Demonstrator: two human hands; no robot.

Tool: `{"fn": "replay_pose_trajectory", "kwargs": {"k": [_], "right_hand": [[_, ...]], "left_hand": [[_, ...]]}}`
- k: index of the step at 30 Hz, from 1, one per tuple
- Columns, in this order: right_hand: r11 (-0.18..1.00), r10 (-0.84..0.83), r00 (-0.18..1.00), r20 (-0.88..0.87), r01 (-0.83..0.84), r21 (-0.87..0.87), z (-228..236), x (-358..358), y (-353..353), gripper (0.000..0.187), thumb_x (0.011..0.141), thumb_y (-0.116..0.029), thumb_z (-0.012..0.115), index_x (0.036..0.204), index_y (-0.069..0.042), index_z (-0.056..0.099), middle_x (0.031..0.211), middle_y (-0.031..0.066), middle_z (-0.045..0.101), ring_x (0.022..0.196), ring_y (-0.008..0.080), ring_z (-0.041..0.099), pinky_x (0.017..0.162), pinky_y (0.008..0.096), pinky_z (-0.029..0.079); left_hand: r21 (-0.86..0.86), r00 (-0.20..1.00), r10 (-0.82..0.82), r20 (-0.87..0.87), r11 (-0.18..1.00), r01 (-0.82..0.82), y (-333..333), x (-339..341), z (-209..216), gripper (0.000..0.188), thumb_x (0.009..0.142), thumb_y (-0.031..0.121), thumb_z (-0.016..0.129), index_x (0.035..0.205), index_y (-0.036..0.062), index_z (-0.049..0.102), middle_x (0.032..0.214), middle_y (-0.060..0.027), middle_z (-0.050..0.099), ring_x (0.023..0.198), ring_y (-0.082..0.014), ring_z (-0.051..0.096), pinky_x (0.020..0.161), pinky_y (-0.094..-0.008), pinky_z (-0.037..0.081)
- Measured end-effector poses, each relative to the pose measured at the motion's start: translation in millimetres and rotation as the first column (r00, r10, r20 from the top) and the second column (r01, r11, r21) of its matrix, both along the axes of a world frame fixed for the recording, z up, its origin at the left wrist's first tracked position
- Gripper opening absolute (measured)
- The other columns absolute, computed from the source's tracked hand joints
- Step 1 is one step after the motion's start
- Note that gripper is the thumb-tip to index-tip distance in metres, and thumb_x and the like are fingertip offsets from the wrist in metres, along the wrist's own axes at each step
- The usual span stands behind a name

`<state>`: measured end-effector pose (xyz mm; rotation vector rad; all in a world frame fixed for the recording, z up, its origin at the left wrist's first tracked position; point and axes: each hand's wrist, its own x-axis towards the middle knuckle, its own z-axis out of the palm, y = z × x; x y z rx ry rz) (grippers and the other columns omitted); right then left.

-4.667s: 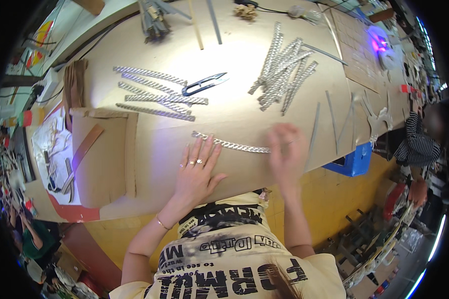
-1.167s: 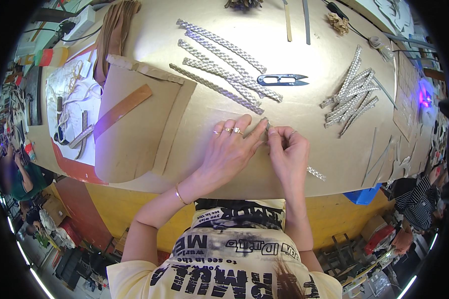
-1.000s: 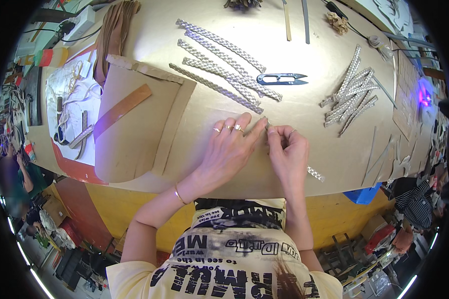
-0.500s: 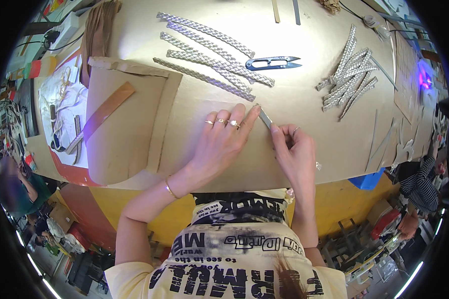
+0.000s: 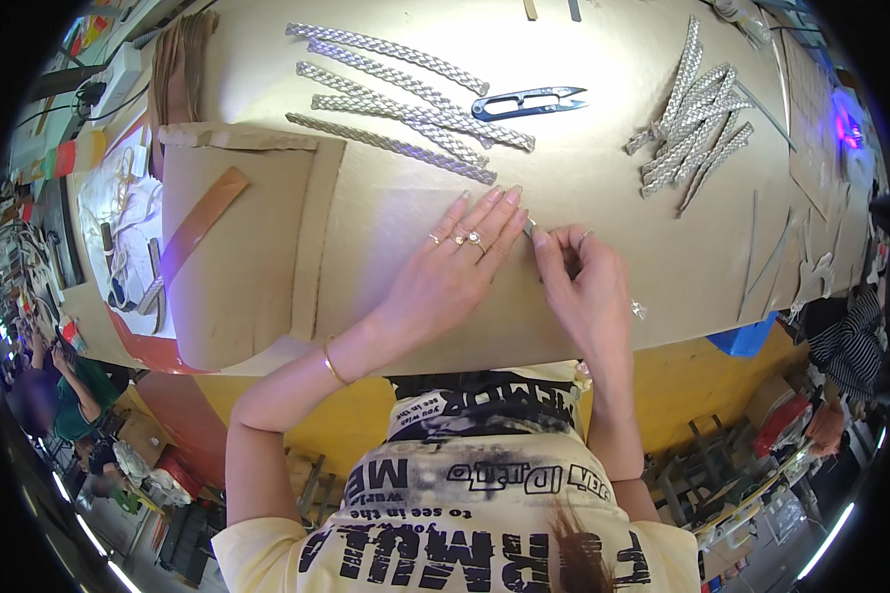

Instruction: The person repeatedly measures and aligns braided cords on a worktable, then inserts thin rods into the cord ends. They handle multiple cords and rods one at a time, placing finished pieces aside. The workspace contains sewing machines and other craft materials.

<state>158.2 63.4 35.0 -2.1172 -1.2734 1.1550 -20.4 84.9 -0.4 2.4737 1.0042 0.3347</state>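
Note:
My left hand (image 5: 453, 267) lies flat on the tan work surface, its fingers stretched out and close together. Just to its right, my right hand (image 5: 585, 282) is closed in a pinch on a narrow grey strip (image 5: 530, 226). Only a short bit of the strip shows between the left fingers and the right fingertips; the rest is hidden. Beyond the hands, several grey braided straps (image 5: 405, 104) lie side by side. Dark thread snips (image 5: 529, 103) rest at their right end, touched by neither hand.
A pile of braided straps (image 5: 692, 128) lies at the far right, with thin strips (image 5: 750, 237) nearer. On the left, a cardboard piece (image 5: 232, 267) carries a brown strip (image 5: 206, 222). A blue bin (image 5: 745, 337) sits by the right front edge. Another person (image 5: 77, 395) is at far left.
My left fingers have stretched out flatter and shifted slightly right, and less of the grey strip shows. My right hand keeps its pinch. The whole view has shifted slightly.

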Motion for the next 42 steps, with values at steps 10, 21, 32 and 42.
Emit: {"fn": "replay_pose_trajectory", "kwargs": {"k": [10, 21, 32, 42], "right_hand": [[0.999, -0.015, 0.999, -0.038, 0.013, -0.051, 3.9, 10.7, -9.1, 0.026, 0.096, -0.02, 0.063, 0.082, 0.002, 0.066, 0.055, 0.0119, 0.056, 0.045, 0.0225, 0.051, 0.05, 0.0361, 0.041], [0.998, -0.016, 1.0, -0.014, 0.015, -0.059, 5.8, 12.6, -5.5, 0.026, 0.095, -0.02, 0.065, 0.081, 0.002, 0.065, 0.056, 0.013, 0.058, 0.046, 0.0238, 0.054, 0.051, 0.0363, 0.043], [0.999, 0.05, 0.987, 0.15, -0.047, -0.028, 3.0, 8.1, -8.5, 0.028, 0.094, -0.023, 0.066, 0.077, -0.001, 0.064, 0.055, 0.0133, 0.058, 0.048, 0.0277, 0.058, 0.051, 0.0384, 0.044], [0.998, 0.022, 0.993, 0.118, -0.016, -0.054, 11.7, 40.3, -35.8, 0.031, 0.093, -0.029, 0.07, 0.08, -0.001, 0.065, 0.053, 0.0084, 0.052, 0.045, 0.0205, 0.048, 0.049, 0.0348, 0.039]], "left_hand": [[0.035, 1.0, -0.005, 0.006, 0.999, 0.005, -0.9, -2.2, -8.7, 0.056, 0.087, 0.003, 0.059, 0.142, -0.0014, 0.047, 0.151, -0.0168, 0.044, 0.139, -0.0315, 0.044, 0.115, -0.0477, 0.034], [0.003, 1.0, -0.009, 0.002, 1.0, 0.009, 1.2, -1.6, -6.2, 0.059, 0.085, 0.002, 0.064, 0.142, 0.0106, 0.052, 0.15, -0.0163, 0.045, 0.138, -0.0331, 0.045, 0.114, -0.0494, 0.037], [0.128, 0.981, -0.119, -0.152, 0.982, 0.139, 2.4, -0.3, -0.8, 0.05, 0.093, 0.016, 0.05, 0.143, 0.0107, 0.051, 0.152, -0.0261, 0.039, 0.14, -0.0398, 0.041, 0.118, -0.0525, 0.029], [-0.04, 0.982, -0.133, -0.132, 0.991, 0.129, -5.3, 5.9, 5.7, 0.062, 0.088, 0.004, 0.051, 0.149, 0.0069, 0.041, 0.159, -0.0171, 0.031, 0.147, -0.0334, 0.031, 0.117, -0.0533, 0.029]]}}
